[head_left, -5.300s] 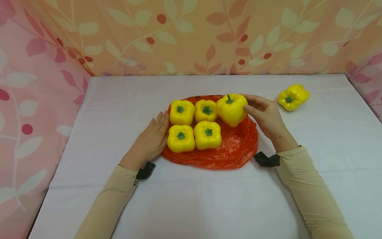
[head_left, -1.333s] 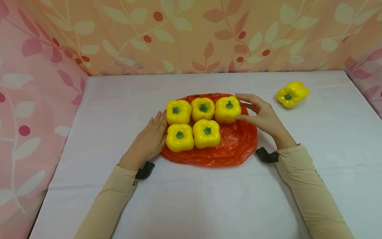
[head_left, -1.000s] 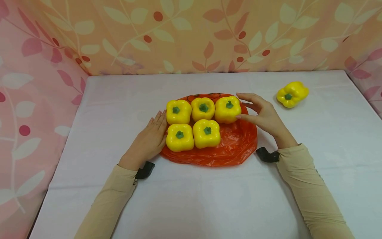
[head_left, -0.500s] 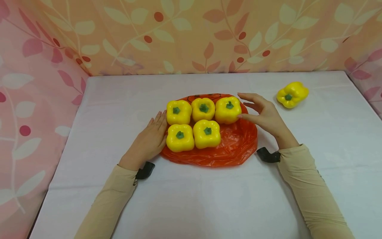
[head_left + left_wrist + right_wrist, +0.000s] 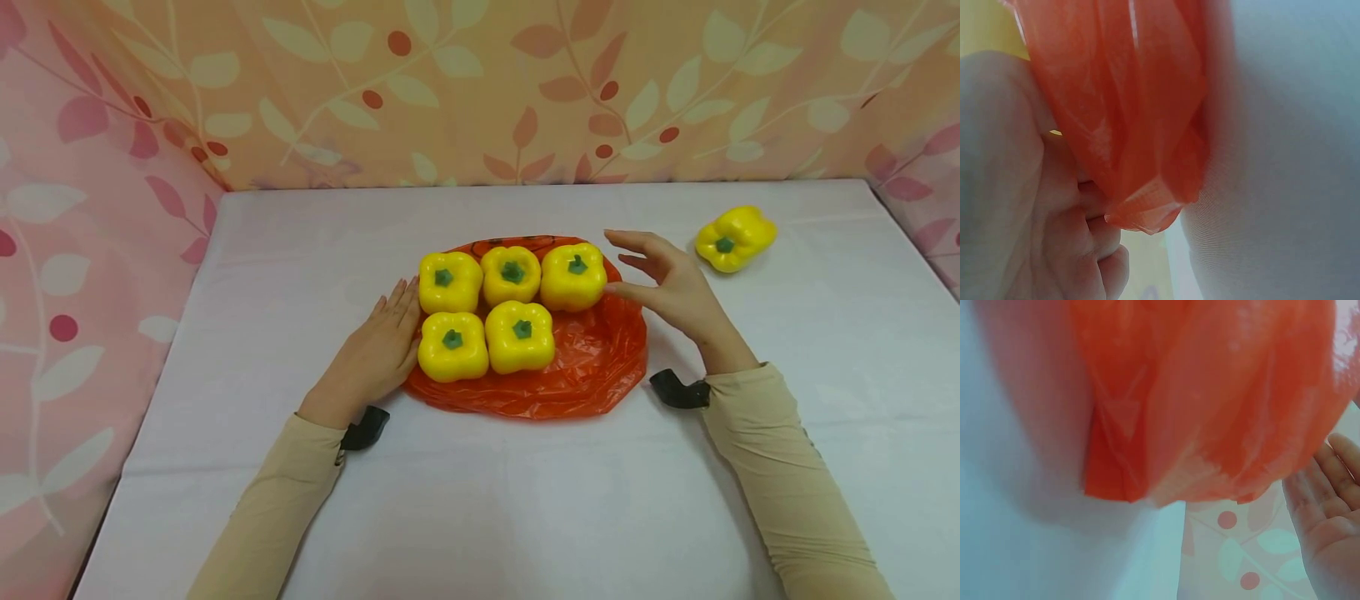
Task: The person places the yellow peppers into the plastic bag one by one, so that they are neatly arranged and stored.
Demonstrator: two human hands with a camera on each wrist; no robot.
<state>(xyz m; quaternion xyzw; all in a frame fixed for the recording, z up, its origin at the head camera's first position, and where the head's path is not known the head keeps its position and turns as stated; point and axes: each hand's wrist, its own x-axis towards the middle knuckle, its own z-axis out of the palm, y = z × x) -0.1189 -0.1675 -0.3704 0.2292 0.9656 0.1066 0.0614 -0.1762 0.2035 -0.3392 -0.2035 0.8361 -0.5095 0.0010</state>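
Yellow bell peppers stand stem-up on a red plastic bag (image 5: 592, 367), three in the back row and two in front. My left hand (image 5: 367, 354) lies along the bag's left side, fingers straight, by the back-left pepper (image 5: 438, 296) and front-left pepper (image 5: 438, 364). In the left wrist view that hand (image 5: 1016, 181) is up against the bag's thin side (image 5: 1122, 119). My right hand (image 5: 671, 287) holds nothing, fingers spread and bent, thumb tip close to the back-right pepper (image 5: 562, 292). The right wrist view has its palm (image 5: 1335, 537) beside the bag.
Another yellow pepper (image 5: 753, 233) lies on its side at the table's back right. White cloth covers the table (image 5: 495, 508). Patterned fabric walls (image 5: 465, 108) close off the back and sides. A black mount (image 5: 678, 390) juts from each wrist.
Since the oldest frame, the pepper in my right hand has been set stem-up at the back right and let go. The right hand has drawn away rightward. The left hand stays put.
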